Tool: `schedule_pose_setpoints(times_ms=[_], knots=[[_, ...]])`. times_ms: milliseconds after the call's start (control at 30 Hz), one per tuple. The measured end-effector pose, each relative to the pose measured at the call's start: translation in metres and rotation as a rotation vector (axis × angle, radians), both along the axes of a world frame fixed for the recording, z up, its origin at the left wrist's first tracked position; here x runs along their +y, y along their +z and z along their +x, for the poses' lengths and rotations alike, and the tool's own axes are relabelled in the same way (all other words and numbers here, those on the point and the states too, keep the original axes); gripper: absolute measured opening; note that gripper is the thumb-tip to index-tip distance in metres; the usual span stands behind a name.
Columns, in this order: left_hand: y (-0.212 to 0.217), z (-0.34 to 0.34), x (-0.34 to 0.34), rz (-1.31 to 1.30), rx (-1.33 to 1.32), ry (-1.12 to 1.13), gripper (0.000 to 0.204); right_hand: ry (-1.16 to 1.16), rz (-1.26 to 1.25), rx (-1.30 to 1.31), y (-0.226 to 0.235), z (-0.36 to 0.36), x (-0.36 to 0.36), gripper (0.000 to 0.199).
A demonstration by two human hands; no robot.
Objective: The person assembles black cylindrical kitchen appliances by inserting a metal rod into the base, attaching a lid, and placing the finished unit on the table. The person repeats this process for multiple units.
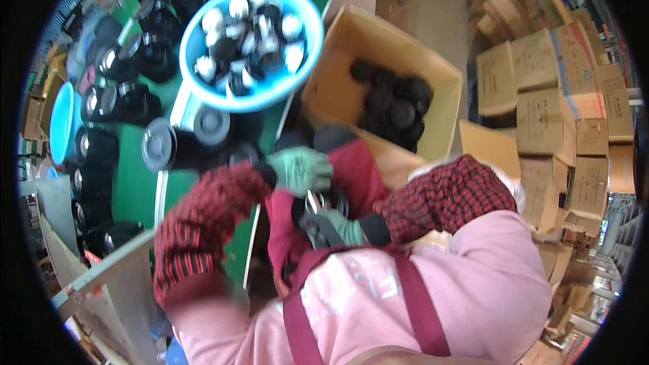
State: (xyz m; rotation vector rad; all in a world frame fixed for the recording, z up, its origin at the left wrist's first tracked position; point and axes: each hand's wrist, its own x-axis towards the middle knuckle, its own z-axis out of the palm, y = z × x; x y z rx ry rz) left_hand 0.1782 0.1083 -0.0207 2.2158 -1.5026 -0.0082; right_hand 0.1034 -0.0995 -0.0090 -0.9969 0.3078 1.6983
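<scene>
Both gloved hands — left hand (301,170), right hand (343,227) — grip closed on a black round part (323,204) over the lap.

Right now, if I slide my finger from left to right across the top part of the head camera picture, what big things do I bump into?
Small blue tub → black round parts on the green table → big blue bowl of black and white pieces → open cardboard box with black parts inside → stacked closed cartons.

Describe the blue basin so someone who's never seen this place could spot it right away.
Start at the green table on the left, crowded with dark round parts. At its far end, beside the open cardboard box, sits the blue basin. It is the one large, round, bright blue tub heaped with black and white caps.
</scene>
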Motion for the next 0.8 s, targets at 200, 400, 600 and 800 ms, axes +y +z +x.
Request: schedule_pose_setpoints(times_ms=[200,400,600,800], knots=[[0.01,-0.017,0.008,0.101,0.016,0.234,0.021,-0.205,-0.111,0.474,0.057,0.014,0.017,0.015],[0.042,-0.054,-0.001,0.486,-0.11,0.665,0.068,0.695,0.277,-0.53,0.062,0.107,-0.004,0.018],[0.064,-0.055,-0.065,1.249,-0.207,1.023,0.048,0.275,0.269,-1.83,0.015,0.174,0.012,0.04],[0.078,-0.086,-0.033,0.809,0.448,1.143,0.027,0.345,0.942,-2.114,-0.045,0.129,0.089,0.033]])
